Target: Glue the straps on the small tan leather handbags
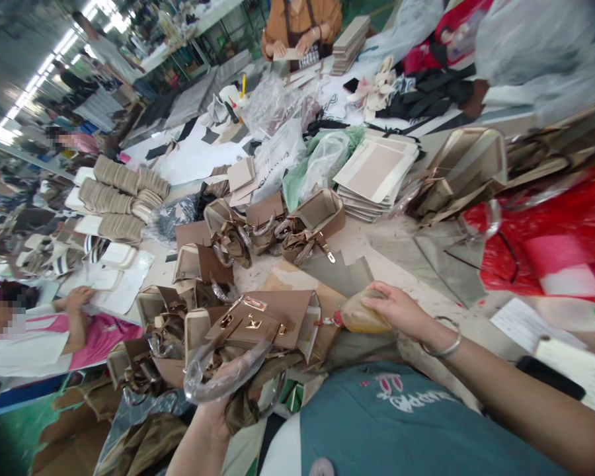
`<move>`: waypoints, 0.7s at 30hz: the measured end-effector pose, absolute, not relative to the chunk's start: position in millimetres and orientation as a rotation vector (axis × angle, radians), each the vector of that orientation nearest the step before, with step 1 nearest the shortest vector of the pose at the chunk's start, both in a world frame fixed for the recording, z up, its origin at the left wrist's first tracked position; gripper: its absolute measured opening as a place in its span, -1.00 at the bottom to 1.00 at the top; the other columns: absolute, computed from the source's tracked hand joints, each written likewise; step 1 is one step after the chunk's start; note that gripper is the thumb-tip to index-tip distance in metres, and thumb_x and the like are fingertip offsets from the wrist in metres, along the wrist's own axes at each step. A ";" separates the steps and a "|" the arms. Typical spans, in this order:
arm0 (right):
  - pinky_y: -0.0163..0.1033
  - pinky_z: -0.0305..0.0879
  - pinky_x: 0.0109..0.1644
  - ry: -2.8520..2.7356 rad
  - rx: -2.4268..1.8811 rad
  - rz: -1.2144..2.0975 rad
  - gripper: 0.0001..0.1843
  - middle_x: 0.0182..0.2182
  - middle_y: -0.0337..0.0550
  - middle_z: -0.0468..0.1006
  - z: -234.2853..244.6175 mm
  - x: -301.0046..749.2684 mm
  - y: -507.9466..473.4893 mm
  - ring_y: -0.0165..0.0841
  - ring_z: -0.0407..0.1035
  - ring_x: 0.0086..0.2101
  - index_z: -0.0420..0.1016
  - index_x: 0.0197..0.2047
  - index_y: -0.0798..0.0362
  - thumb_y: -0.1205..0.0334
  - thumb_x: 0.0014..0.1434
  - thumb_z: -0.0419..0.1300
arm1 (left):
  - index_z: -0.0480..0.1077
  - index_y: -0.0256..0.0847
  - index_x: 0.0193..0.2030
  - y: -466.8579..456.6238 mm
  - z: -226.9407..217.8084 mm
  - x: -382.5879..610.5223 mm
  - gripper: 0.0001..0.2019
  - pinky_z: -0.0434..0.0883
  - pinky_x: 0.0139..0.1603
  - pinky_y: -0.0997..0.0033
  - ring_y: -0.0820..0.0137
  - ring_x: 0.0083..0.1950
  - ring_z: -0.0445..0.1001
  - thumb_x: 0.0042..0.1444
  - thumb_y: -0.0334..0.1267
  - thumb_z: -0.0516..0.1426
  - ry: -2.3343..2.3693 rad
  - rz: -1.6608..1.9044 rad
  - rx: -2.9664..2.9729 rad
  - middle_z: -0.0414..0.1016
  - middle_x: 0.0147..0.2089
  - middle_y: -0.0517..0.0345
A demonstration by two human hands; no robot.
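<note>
In my right hand (389,305) is a soft, yellowish glue bottle (359,314), its fingers closed around the body. The bottle's reddish nozzle points left at the side edge of a brown handbag (272,320), close to it; I cannot tell whether they touch. The bag has gold-coloured hardware and a plastic-wrapped handle (228,380). From below, my left hand (221,406) supports the bag; its fingers are mostly hidden behind the handle and olive-brown lining fabric.
Several unfinished bags (196,264) crowd the table's left and middle. Stacked panels (377,168) lie beyond them. Red plastic (570,231) and a dark phone (550,378) are on the right. One co-worker (302,30) stands across the table; another (74,324) is at left.
</note>
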State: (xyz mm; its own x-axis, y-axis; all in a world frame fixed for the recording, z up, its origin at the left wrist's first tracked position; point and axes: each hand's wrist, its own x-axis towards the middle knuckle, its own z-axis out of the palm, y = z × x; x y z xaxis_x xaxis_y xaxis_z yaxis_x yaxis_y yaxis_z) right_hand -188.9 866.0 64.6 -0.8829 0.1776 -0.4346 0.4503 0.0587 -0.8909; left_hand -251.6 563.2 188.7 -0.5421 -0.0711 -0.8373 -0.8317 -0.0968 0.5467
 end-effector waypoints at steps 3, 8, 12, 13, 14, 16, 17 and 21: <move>-0.28 0.24 -0.31 1.826 0.545 -2.078 -0.80 -0.44 -0.26 0.46 76.4 -182.3 862.2 -0.37 0.34 -0.40 0.37 -0.31 0.07 0.13 0.04 0.12 | 0.51 -0.24 -0.24 571.1 193.0 -251.9 -0.76 0.44 -0.58 0.46 0.29 -0.46 0.51 -0.14 -0.39 0.28 1.640 1.637 -0.948 0.56 -0.46 0.11; -0.28 0.26 -0.32 1.878 0.489 -2.070 -0.80 -0.43 -0.25 0.48 75.5 -181.5 861.2 -0.37 0.35 -0.40 0.38 -0.31 0.07 0.13 0.05 0.12 | 0.51 -0.32 -0.43 574.8 194.1 -252.5 -0.91 0.35 -0.69 0.55 0.46 -0.66 0.38 -0.15 -0.41 0.29 1.653 1.570 -0.893 0.49 -0.60 0.15; -0.28 0.24 -0.34 2.184 0.656 -1.888 -0.81 -0.48 -0.27 0.46 53.1 -189.8 866.4 -0.36 0.33 -0.43 0.37 -0.35 0.05 0.11 0.02 0.12 | 0.51 -0.33 -0.38 571.4 192.3 -253.3 -0.89 0.36 -0.68 0.53 0.44 -0.68 0.39 -0.12 -0.40 0.27 1.627 1.566 -0.932 0.49 -0.59 0.14; -0.29 0.23 -0.36 2.224 0.679 -1.859 -0.81 -0.49 -0.28 0.45 49.3 -191.3 867.4 -0.36 0.33 -0.44 0.36 -0.35 0.05 0.11 0.02 0.12 | 0.51 -0.32 -0.32 570.6 192.1 -254.0 -0.84 0.40 -0.65 0.51 0.40 -0.63 0.43 -0.12 -0.38 0.28 1.629 1.574 -0.941 0.50 -0.57 0.13; -0.29 0.23 -0.37 2.244 0.682 -1.845 -0.81 -0.49 -0.28 0.44 47.2 -192.3 868.0 -0.37 0.32 -0.45 0.35 -0.35 0.04 0.10 0.02 0.11 | 0.51 -0.31 -0.27 569.9 191.9 -254.9 -0.78 0.44 -0.60 0.47 0.34 -0.57 0.49 -0.13 -0.37 0.28 1.638 1.587 -0.949 0.52 -0.54 0.12; -0.30 0.22 -0.39 2.226 0.644 -1.853 -0.81 -0.50 -0.29 0.43 48.4 -193.0 868.7 -0.37 0.32 -0.46 0.35 -0.34 0.04 0.10 0.03 0.11 | 0.50 -0.29 -0.18 569.2 191.6 -257.6 -0.68 0.51 -0.46 0.41 0.23 -0.40 0.55 -0.15 -0.33 0.30 1.656 1.630 -0.955 0.57 -0.45 0.06; -0.30 0.22 -0.39 2.202 0.618 -1.865 -0.80 -0.50 -0.29 0.42 51.2 -192.8 868.8 -0.37 0.31 -0.46 0.36 -0.35 0.04 0.09 0.03 0.11 | 0.50 -0.29 -0.16 569.4 191.5 -259.3 -0.66 0.52 -0.41 0.39 0.19 -0.33 0.56 -0.16 -0.32 0.31 1.656 1.652 -0.950 0.58 -0.41 0.03; -0.29 0.24 -0.34 2.059 0.570 -1.961 -0.79 -0.46 -0.26 0.45 68.3 -189.4 870.1 -0.36 0.33 -0.42 0.40 -0.33 0.07 0.10 0.02 0.14 | 0.51 -0.30 -0.23 575.5 192.3 -266.1 -0.75 0.51 -0.40 0.39 0.24 -0.39 0.55 -0.14 -0.36 0.29 1.625 1.699 -0.887 0.56 -0.48 0.04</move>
